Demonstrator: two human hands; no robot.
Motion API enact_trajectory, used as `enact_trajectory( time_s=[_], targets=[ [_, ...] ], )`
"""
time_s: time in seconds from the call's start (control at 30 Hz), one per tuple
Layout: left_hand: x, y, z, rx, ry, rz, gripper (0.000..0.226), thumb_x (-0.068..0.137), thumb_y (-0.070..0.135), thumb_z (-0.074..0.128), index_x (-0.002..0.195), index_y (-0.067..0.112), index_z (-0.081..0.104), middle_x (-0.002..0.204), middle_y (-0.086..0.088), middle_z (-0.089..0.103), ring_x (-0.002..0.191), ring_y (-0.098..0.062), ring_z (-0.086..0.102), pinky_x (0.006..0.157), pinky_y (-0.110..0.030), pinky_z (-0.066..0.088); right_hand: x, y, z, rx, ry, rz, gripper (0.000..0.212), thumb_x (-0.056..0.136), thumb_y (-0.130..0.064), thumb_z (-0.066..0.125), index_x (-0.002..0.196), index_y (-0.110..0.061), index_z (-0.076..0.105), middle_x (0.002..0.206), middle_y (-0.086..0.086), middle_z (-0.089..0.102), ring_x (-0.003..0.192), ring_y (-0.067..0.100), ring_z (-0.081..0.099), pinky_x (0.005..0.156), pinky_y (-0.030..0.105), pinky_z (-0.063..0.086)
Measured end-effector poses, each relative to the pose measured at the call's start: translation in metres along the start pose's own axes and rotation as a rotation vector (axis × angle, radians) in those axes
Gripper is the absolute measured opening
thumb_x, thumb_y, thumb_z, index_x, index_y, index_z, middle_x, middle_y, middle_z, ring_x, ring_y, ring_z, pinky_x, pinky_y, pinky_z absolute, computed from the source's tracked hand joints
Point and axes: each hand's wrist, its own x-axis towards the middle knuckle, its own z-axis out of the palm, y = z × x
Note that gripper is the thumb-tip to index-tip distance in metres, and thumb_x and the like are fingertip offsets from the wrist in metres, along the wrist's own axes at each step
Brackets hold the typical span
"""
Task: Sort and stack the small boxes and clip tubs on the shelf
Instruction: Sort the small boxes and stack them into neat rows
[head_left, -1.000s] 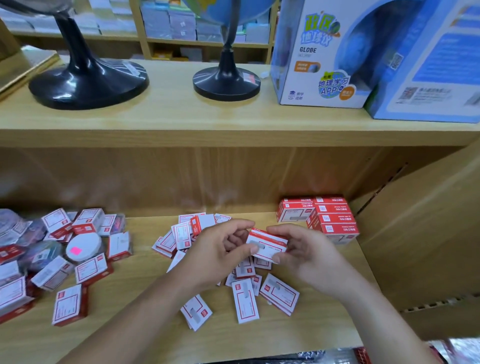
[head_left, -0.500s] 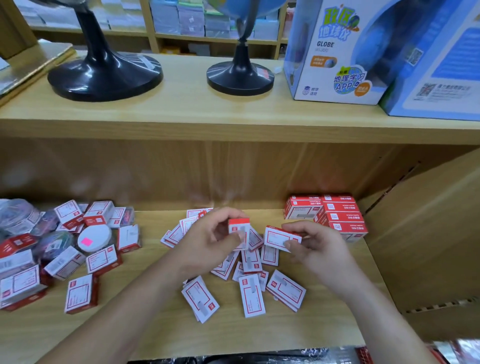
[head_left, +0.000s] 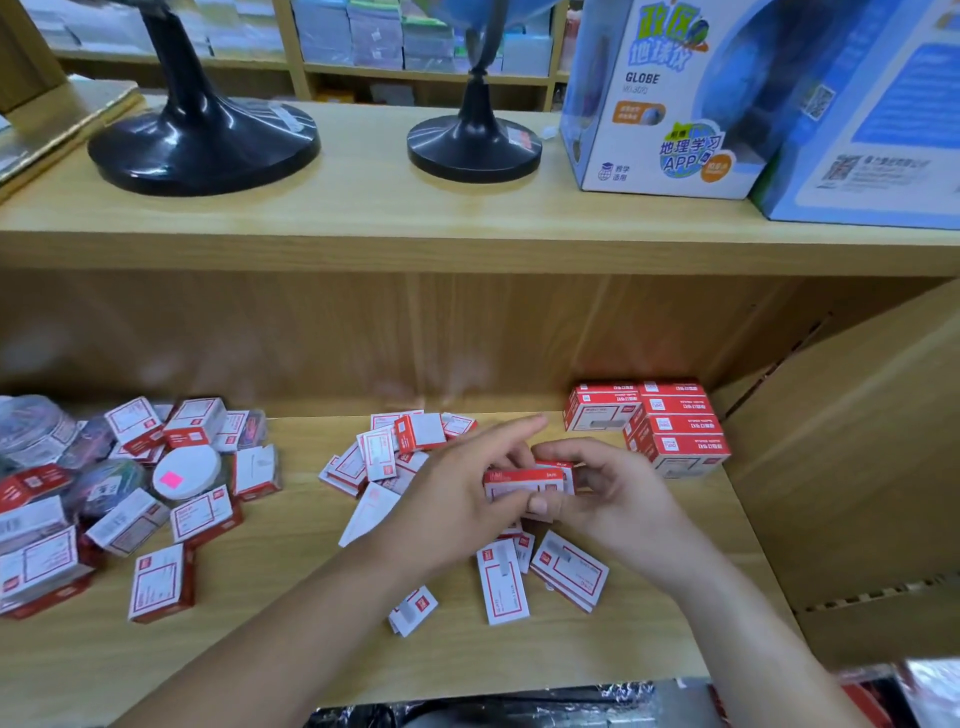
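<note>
My left grip (head_left: 462, 493) and right grip (head_left: 623, 499) both clamped on small boxes (head_left: 524, 480) pressed together, held just above the lower shelf (head_left: 291, 597), loose boxes (head_left: 501, 587) scattered beneath, red stack (head_left: 670, 426) right rear, clip tubs (head_left: 184, 470) far left

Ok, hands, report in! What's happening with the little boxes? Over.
Left hand and right hand both grip small boxes, held together. Stack sits back right, apart. Loose boxes litter shelf below; path to stack open.
</note>
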Motion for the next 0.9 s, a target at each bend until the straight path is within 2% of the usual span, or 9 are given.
enact_trajectory(
  time_s=[0.17, 0.3, 0.4, 0.5, 0.63, 0.7, 0.77, 0.8, 0.9],
  targets=[
    [-0.005, -0.007, 0.008, 0.183, 0.236, 0.006, 0.060, 0.075, 0.034, 0.089, 0.127, 0.026, 0.059, 0.112, 0.013, 0.049, 0.102, -0.006, 0.060, 0.084, -0.029, 0.054, -0.001, -0.004, 0.000, 0.108, 0.047, 0.046, 0.033, 0.084, -0.003, 0.075, 0.115, -0.014, 0.070, 0.098, 0.005, 0.078, 0.094, 0.022, 0.074, 0.085, 0.034, 0.059],
    [-0.012, -0.017, 0.010, 0.166, 0.309, -0.169, 0.064, 0.072, 0.063, 0.080, 0.120, 0.026, 0.063, 0.107, 0.016, 0.052, 0.095, -0.005, 0.061, 0.082, -0.030, 0.056, -0.001, 0.001, 0.004, 0.106, 0.127, 0.050, 0.027, 0.088, -0.005, 0.072, 0.113, -0.015, 0.071, 0.097, -0.001, 0.078, 0.092, 0.021, 0.074, 0.084, 0.033, 0.060],
    [-0.016, -0.025, 0.010, 0.198, 0.271, -0.126, 0.035, 0.085, 0.057, 0.071, 0.096, 0.024, 0.072, 0.085, 0.012, 0.057, 0.077, -0.008, 0.059, 0.067, -0.034, 0.053, 0.000, 0.002, 0.006, 0.083, 0.166, 0.033, 0.025, 0.090, -0.005, 0.070, 0.113, -0.017, 0.071, 0.097, -0.007, 0.077, 0.090, 0.018, 0.073, 0.080, 0.028, 0.059],
    [-0.017, -0.020, 0.011, 0.310, 0.225, -0.030, 0.023, 0.097, 0.044, 0.062, 0.083, 0.026, 0.067, 0.072, 0.011, 0.047, 0.068, -0.008, 0.049, 0.061, -0.034, 0.045, 0.002, 0.003, 0.012, 0.037, 0.169, 0.017, 0.026, 0.094, -0.008, 0.066, 0.117, -0.019, 0.069, 0.097, -0.005, 0.077, 0.091, 0.018, 0.073, 0.082, 0.035, 0.060],
    [-0.015, -0.020, 0.016, 0.345, 0.219, -0.029, 0.027, 0.100, 0.041, 0.056, 0.086, 0.020, 0.066, 0.076, 0.008, 0.050, 0.070, -0.010, 0.050, 0.064, -0.035, 0.046, 0.003, 0.004, 0.014, -0.035, 0.181, -0.036, 0.028, 0.095, -0.010, 0.065, 0.121, -0.021, 0.068, 0.101, -0.002, 0.076, 0.095, 0.016, 0.071, 0.086, 0.035, 0.058],
    [-0.014, -0.025, 0.012, 0.247, 0.183, -0.097, 0.026, 0.096, 0.045, 0.062, 0.108, 0.024, 0.071, 0.089, 0.012, 0.062, 0.081, -0.006, 0.060, 0.070, -0.032, 0.052, 0.002, 0.004, 0.010, -0.031, 0.147, -0.054, 0.030, 0.093, -0.007, 0.066, 0.119, -0.021, 0.068, 0.103, -0.006, 0.076, 0.099, 0.011, 0.070, 0.087, 0.030, 0.056],
    [-0.010, -0.027, 0.005, 0.057, 0.129, -0.206, 0.054, 0.090, 0.039, 0.074, 0.140, 0.031, 0.057, 0.113, 0.017, 0.068, 0.102, 0.001, 0.065, 0.082, -0.024, 0.055, 0.002, 0.004, 0.005, -0.058, 0.099, -0.075, 0.034, 0.092, -0.004, 0.067, 0.119, -0.024, 0.067, 0.106, -0.007, 0.074, 0.102, 0.010, 0.067, 0.086, 0.027, 0.055],
    [-0.007, -0.026, 0.003, -0.020, 0.095, -0.240, 0.063, 0.088, 0.032, 0.078, 0.145, 0.032, 0.052, 0.118, 0.019, 0.068, 0.103, 0.002, 0.066, 0.086, -0.022, 0.055, 0.002, 0.005, 0.003, -0.062, 0.080, -0.084, 0.036, 0.092, -0.003, 0.067, 0.121, -0.024, 0.066, 0.108, -0.007, 0.073, 0.104, 0.011, 0.066, 0.087, 0.026, 0.054],
    [0.000, -0.018, 0.000, 0.001, 0.042, -0.216, 0.045, 0.086, 0.025, 0.080, 0.128, 0.036, 0.066, 0.107, 0.019, 0.070, 0.086, -0.004, 0.067, 0.080, -0.024, 0.055, 0.004, 0.005, -0.002, -0.008, 0.027, -0.083, 0.043, 0.091, 0.001, 0.066, 0.129, -0.019, 0.061, 0.111, 0.000, 0.072, 0.107, 0.012, 0.066, 0.091, 0.027, 0.054]
  ],
)
